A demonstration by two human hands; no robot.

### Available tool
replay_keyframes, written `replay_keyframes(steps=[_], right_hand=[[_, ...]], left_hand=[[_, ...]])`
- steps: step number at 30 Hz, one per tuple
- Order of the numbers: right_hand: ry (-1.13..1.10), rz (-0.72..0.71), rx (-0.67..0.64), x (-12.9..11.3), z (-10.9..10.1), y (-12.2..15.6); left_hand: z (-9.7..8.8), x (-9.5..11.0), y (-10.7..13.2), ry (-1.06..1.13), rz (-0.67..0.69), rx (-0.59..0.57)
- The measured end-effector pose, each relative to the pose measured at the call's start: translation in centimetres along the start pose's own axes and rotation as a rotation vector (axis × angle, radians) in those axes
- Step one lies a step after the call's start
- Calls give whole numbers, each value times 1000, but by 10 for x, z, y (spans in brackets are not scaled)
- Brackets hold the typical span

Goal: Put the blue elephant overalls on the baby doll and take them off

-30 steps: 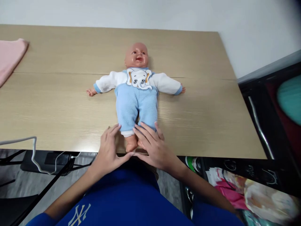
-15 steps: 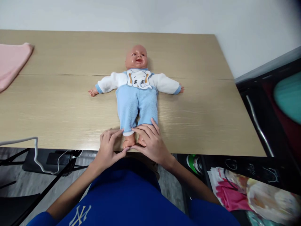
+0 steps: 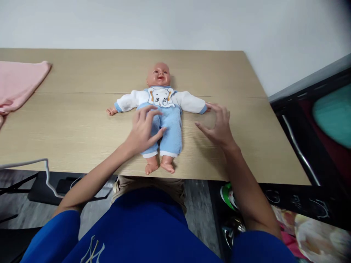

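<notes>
A baby doll [image 3: 161, 75] lies on its back on the wooden table [image 3: 82, 131], its arms spread and its bare feet near the front edge. It wears a blue and white outfit [image 3: 171, 128] with an elephant face on the chest. My left hand [image 3: 145, 129] is over the doll's trouser leg and waist with fingers apart; whether it touches the cloth I cannot tell. My right hand [image 3: 218, 124] is beside the doll's sleeve cuff on the right, thumb and fingers spread, fingertips close to the doll's small hand. Nothing shows between the fingers.
A pink cloth [image 3: 22, 82] lies at the table's left end. A white cable [image 3: 46, 175] hangs over the front edge on the left. Right of the table stand a dark rack and a teal rounded thing [image 3: 334, 113]. A pale wall [image 3: 137, 23] rises behind.
Both hands have left the doll's trouser cuffs. The left moved up over the trousers, the right moved up and right to the sleeve end. The view has shifted slightly.
</notes>
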State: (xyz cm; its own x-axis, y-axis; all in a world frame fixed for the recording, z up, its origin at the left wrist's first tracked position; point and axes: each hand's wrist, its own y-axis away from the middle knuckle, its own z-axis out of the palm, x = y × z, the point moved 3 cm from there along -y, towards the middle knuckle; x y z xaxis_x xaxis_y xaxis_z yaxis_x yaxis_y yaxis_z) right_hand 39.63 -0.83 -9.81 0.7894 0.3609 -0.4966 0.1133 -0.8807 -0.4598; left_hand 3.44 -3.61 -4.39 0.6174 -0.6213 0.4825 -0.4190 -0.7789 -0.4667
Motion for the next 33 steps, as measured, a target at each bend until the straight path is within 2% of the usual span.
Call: replay_keyframes(steps=[3, 5, 8, 10, 13, 15, 17, 20, 22, 24, 26, 28, 31, 33], right_hand=[[-7, -13, -54, 34, 19, -29], [-36, -39, -101, 47, 27, -46], [-68, -53, -100, 48, 25, -68], [-61, -64, -56, 35, 14, -79], [-56, -151, -1, -2, -8, -90], [-57, -231, 2, -28, -17, -93], [-52, -282, 31, -44, -20, -93], [-81, -271, 168, -39, -7, -86], [-185, -231, 281, -23, 12, -77], [-324, -175, 327, -6, 37, -67], [-415, -91, 259, 3, 65, -56], [-523, -25, 108, 1, 90, -45], [-743, 63, -140, -19, 116, -35], [-865, 119, -200, -36, 125, -34]], left_hand=[[35, -27, -71, 0, 62, -83], [58, -42, -112, -3, 104, -147], [87, -51, -155, -28, 133, -254], [101, -47, -170, -64, 125, -312], [112, -35, -180, -125, 108, -344], [113, -31, -180, -149, 99, -323], [110, -33, -179, -132, 81, -273], [101, -46, -176, -2, 57, -181], [94, -56, -175, 135, 57, -109], [86, -67, -175, 281, 51, -32], [79, -77, -173, 409, 15, 40], [71, -86, -170, 514, -47, 99], [59, -96, -160, 633, -175, 166], [50, -100, -153, 707, -248, 209]])
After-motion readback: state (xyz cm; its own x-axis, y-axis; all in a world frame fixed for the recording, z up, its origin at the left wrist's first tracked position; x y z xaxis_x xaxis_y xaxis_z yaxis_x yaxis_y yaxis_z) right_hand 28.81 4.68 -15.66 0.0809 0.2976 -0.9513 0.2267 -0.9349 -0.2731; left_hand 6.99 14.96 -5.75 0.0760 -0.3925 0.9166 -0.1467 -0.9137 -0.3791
